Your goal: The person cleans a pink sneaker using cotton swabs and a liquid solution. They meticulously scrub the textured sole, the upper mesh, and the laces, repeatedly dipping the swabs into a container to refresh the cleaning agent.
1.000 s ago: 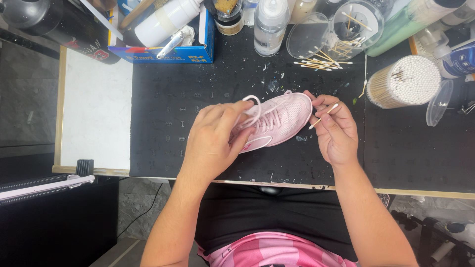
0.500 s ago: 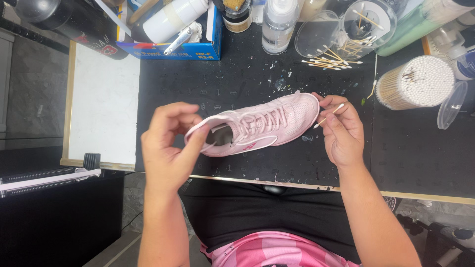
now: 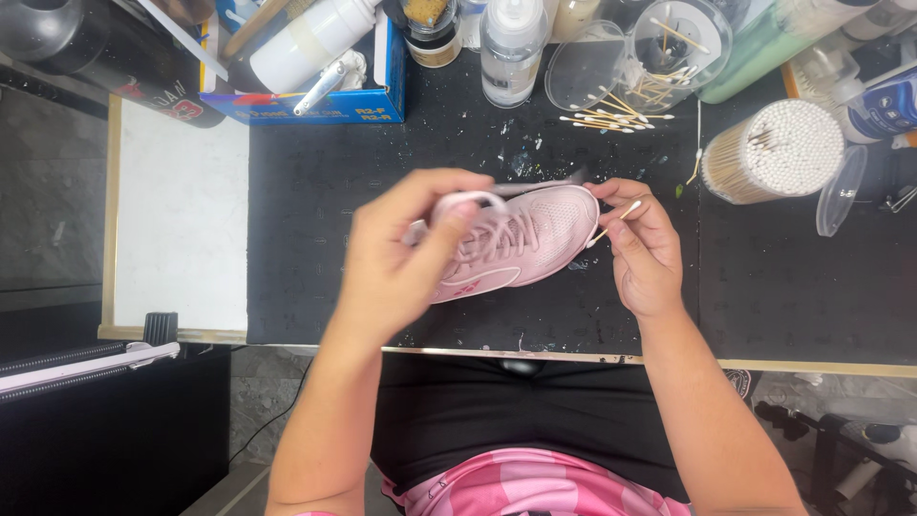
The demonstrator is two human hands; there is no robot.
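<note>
Head view: a pink shoe [image 3: 521, 248] is held just above the black surface [image 3: 315, 239], near its front edge.
Left hand [image 3: 401, 258]: closed around the heel end of the shoe.
Right hand [image 3: 645, 253]: pinched on a cotton swab [image 3: 611, 220], whose tip is set beside the toe.
Nearby: loose swabs [image 3: 611, 119] are scattered behind the shoe; a round tub of swabs [image 3: 778, 148] is placed to the right; a spray bottle [image 3: 513, 48] is stood at the back.

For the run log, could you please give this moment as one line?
left hand: holds pink shoe | right hand: holds cotton swab at toe
</note>
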